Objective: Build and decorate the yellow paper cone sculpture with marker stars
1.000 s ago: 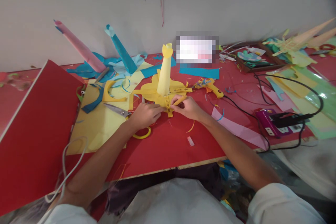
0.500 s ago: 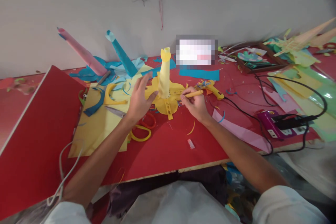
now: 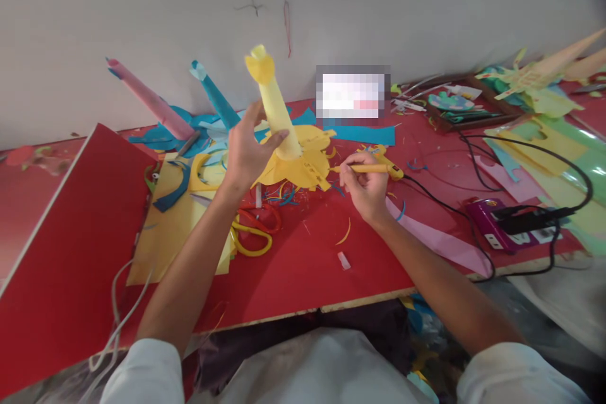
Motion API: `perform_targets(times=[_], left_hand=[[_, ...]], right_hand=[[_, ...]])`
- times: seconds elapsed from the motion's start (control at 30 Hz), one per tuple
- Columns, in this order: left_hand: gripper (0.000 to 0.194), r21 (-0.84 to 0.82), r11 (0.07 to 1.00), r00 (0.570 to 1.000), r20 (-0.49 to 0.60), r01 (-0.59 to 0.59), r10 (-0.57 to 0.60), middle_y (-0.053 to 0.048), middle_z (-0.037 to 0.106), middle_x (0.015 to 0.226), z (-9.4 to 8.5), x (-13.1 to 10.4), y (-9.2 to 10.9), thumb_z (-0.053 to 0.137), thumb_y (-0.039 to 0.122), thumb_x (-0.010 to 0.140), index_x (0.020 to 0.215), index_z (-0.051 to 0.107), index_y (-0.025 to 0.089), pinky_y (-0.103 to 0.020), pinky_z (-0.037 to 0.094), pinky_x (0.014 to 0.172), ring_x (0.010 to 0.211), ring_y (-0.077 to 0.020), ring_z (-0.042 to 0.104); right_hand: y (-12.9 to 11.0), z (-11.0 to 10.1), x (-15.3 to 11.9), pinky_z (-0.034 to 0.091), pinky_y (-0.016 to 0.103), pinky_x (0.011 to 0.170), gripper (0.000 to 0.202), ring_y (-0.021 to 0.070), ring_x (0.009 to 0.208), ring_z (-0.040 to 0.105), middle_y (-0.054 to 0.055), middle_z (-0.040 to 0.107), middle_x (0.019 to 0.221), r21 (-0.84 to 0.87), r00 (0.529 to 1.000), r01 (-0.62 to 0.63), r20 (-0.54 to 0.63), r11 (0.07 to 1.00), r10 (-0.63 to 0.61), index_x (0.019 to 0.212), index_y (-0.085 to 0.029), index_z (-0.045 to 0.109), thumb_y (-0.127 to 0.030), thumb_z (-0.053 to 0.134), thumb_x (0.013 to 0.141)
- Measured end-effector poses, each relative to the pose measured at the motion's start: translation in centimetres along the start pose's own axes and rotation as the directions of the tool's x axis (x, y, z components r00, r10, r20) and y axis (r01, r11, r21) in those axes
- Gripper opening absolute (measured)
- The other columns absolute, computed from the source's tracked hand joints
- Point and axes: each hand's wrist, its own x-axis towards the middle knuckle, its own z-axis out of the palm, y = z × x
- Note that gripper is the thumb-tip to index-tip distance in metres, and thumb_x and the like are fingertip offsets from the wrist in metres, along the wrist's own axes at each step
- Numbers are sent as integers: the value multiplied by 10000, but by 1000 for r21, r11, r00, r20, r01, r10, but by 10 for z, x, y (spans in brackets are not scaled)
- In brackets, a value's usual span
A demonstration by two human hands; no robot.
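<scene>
My left hand (image 3: 250, 151) is closed round the lower part of a yellow paper tube (image 3: 277, 107). The tube leans left and is joined to a flower-shaped yellow paper base (image 3: 310, 154) with dark writing on its strips. Just right of the base, my right hand (image 3: 362, 186) grips a yellow pen (image 3: 369, 168), its tip pointing left at the base's edge. Below my left hand, scissors (image 3: 253, 240) with yellow and red handles lie partly over yellow paper. Behind my right hand is a yellow glue gun (image 3: 394, 172), partly hidden.
Pink (image 3: 149, 98) and blue (image 3: 215, 95) paper tubes stand at the back left. A red board (image 3: 71, 252) rises at the left. A purple power box (image 3: 502, 227) with black cables lies right, below a tray (image 3: 473, 123). Paper scraps litter the red table (image 3: 303, 284).
My left hand has taken hold of the yellow tube, which has tilted left and lifted, turning the base. My right hand has moved slightly right with the pen, away from the base.
</scene>
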Motion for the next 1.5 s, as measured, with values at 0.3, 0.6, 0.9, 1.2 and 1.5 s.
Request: perform_targets(times=[0.3, 0.6, 0.9, 1.2, 1.5], left_hand=[[459, 43, 999, 985, -171, -2, 9, -89, 594, 1176, 1, -1, 8, 707, 588, 907, 1166, 627, 218, -422, 637, 877, 1176, -277, 639], [391, -167, 965, 978, -11, 204, -209, -81, 692, 1119, 37, -17, 1, 603, 504, 995, 1259, 499, 235, -407, 620, 879, 1038, -221, 698], [569, -145, 974, 957, 259, 171, -130, -97, 715, 1184, 39, -22, -6, 788, 355, 848, 1341, 538, 219, -428, 614, 919, 1078, -252, 702], [509, -165, 962, 933, 325, 219, -156, -90, 742, 1130, 26, -15, -7, 791, 339, 812, 1263, 606, 190, -436, 623, 912, 1012, -248, 728], [487, -92, 970, 905, 388, 224, -173, -89, 748, 1101, 28, -18, -15, 800, 376, 807, 1220, 641, 175, -404, 612, 855, 959, -246, 730]], right_hand=[[-15, 1, -2, 371, 264, 448, 311, 95, 491, 493, -39, 575, 659, 94, 993, -90, 88, 991, 82, 923, -255, 550, -543, 664, 952], [-12, 2, -1, 452, 258, 529, 192, 80, 565, 538, -18, 620, 789, 171, 975, -93, 218, 981, 54, 1001, -244, 660, -420, 712, 943], [-9, 3, 0, 475, 270, 521, 182, 93, 580, 564, 5, 645, 854, 176, 954, -115, 294, 978, 60, 960, -247, 720, -427, 728, 929], [-4, 2, 0, 523, 316, 576, 245, 161, 700, 620, 60, 717, 926, 39, 938, -37, 345, 999, 21, 1065, -269, 772, -469, 704, 940], [-9, 1, 2, 532, 336, 617, 195, 145, 654, 603, 48, 691, 900, 32, 934, 4, 356, 999, -15, 973, -265, 784, -442, 711, 939]])
